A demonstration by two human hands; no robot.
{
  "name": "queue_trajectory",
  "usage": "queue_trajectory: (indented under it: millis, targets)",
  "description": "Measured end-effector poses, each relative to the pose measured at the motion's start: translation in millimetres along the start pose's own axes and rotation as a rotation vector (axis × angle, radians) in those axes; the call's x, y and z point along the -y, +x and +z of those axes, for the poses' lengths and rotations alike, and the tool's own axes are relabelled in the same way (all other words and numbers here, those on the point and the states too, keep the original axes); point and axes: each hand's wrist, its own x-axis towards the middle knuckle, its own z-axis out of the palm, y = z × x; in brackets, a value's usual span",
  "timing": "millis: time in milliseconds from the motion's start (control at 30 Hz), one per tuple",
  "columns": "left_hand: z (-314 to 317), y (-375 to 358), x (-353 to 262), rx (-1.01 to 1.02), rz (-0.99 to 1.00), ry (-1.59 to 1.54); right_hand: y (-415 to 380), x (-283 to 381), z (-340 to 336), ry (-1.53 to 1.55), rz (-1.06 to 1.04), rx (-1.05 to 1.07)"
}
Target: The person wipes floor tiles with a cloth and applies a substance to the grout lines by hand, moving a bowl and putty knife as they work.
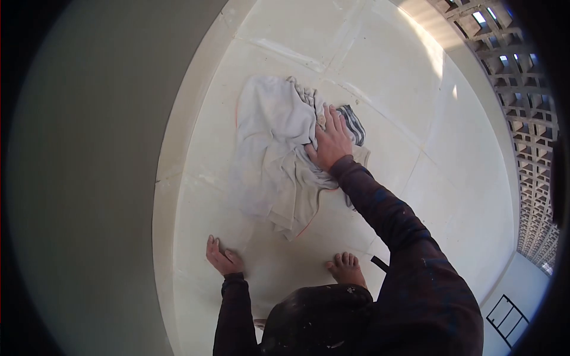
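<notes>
A crumpled light grey cloth garment (270, 118) lies spread on the pale floor, with a gathered edge near its top and a thin red-orange line along part of its border. My right hand (332, 139) rests on its right side, fingers stretched out and pressing onto the folds. Just beyond those fingers, a dark-and-white striped piece of fabric (352, 123) sticks out from the bundle. Down to the left, my left hand (224, 258) is close over the floor, apart from the cloth, with loosely bent fingers and nothing in them.
Pale floor tiles (392, 160) with smeared joints surround the cloth. A low ledge (169, 178) and a grey wall (101, 178) run along the left. My bare foot (347, 270) stands below the cloth. A perforated block wall (525, 130) rises at right, with a black metal frame (507, 320) lower right.
</notes>
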Motion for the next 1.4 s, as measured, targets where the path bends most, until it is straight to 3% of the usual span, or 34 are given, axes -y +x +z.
queue_trajectory:
  millis: [133, 200, 267, 367, 400, 467, 600, 700, 833, 967, 1067, 1133, 1233, 1300, 1400]
  targets:
    - [-5, -2, -4, 0.054, -0.028, -0.023, 76, 23, 11, 0.038, 0.087, -0.343]
    - [-6, 8, -8, 0.048, -0.031, -0.058, 63, 51, 13, 0.111, 0.009, -0.302]
    - [-6, 2, -7, 0.014, -0.022, -0.031, 9, 62, 16, 0.057, -0.128, -0.118]
    - [-1, -3, 3, 0.004, -0.021, -0.027, -3, 36, 10, 0.038, -0.175, -0.003]
    - [0, 0, 5, 0.005, -0.017, -0.023, 18, 32, 12, 0.043, -0.173, -0.004]
    - [-3, -2, 2, 0.016, -0.006, -0.017, 70, 23, 16, 0.06, 0.04, -0.277]
    - [-4, 3, -2, 0.043, -0.03, -0.051, 50, 53, 17, 0.073, 0.17, -0.329]
    - [0, 1, 1, 0.036, -0.025, -0.025, 24, 43, 12, -0.008, 0.035, -0.06]
    - [-3, -4, 1, 0.047, -0.05, -0.032, 78, 38, 18, 0.001, 0.17, -0.319]
    - [-4, 0, -3, -0.002, -0.024, -0.014, 7, 66, 13, 0.035, 0.066, -0.11]
    - [0, -3, 3, -0.022, -0.01, -0.033, 42, 31, 3, 0.013, -0.008, -0.19]
    - [7, 2, 1, -0.022, -0.027, -0.039, 80, 22, 8, -0.018, 0.106, -0.283]
    - [0, 2, 0, -0.022, -0.015, -0.031, 57, 45, 9, -0.022, 0.187, -0.302]
    - [-7, -4, -3, -0.018, -0.005, -0.011, 28, 48, 10, -0.005, 0.148, -0.16]
    - [3, -1, 3, -0.021, -0.006, -0.007, 58, 27, -12, -0.028, 0.106, -0.088]
